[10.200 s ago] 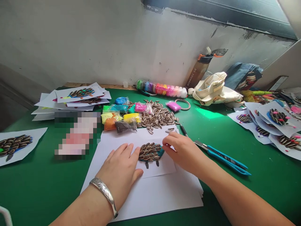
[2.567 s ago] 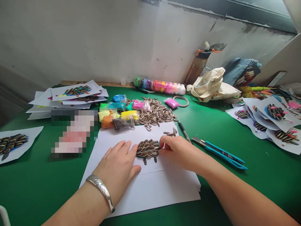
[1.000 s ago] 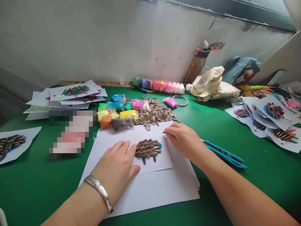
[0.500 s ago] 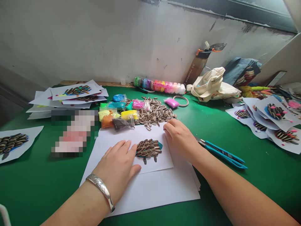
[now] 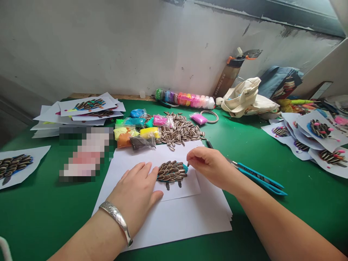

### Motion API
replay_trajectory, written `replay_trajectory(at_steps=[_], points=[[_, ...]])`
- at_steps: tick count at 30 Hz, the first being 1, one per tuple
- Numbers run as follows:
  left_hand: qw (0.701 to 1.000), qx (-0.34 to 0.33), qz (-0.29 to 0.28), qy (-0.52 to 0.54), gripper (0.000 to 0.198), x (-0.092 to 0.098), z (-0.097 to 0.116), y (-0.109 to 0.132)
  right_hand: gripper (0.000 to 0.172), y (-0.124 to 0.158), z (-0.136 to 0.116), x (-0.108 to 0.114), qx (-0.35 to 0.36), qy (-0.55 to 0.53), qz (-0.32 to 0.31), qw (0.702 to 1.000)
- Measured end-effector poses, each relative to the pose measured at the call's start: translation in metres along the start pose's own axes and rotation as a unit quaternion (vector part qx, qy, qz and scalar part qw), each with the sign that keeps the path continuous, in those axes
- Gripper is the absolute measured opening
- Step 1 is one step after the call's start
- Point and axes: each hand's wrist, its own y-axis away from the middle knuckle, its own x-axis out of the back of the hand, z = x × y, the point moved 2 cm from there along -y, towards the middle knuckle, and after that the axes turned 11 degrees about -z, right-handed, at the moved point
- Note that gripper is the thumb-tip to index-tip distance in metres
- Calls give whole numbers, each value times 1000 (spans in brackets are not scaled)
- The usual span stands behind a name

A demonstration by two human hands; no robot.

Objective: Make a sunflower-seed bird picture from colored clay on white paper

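My left hand (image 5: 138,192) lies flat with its fingers spread on a small white sheet (image 5: 168,194), beside a seed-covered animal figure (image 5: 172,172). The figure has a blue-green clay head (image 5: 185,168) at its right end and two dark feet below. Close to that head, my right hand (image 5: 199,159) is pinched, with a small dark bit showing at the fingertips that is too small to name. Larger white sheets (image 5: 195,221) lie underneath. A silver bracelet is on my left wrist.
Sunflower seeds (image 5: 182,128) and bagged clay (image 5: 137,132) lie behind the sheets. A blue cutter (image 5: 261,178) rests right of my right hand. Finished seed pictures (image 5: 89,104) are stacked left, others (image 5: 320,130) right. A bottle (image 5: 227,78) and cloth bag (image 5: 244,98) stand near the wall.
My right hand has moved down and slightly nearer the figure's head, uncovering a dark pen-like object behind it. My left hand has stayed in place.
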Motion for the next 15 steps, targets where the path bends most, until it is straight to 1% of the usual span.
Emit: replay_trajectory(at_steps=[4,9,15], points=[[1000,-5,18,12,39,-2,-1,0,18,-2,1,-2,-4,3,-11,1000],[999,-7,26,21,40,-4,-2,0,18,-2,4,-4,-10,17,-24,1000],[999,-13,45,14,42,-8,-3,1,22,-4,6,-5,-4,72,-23,997]])
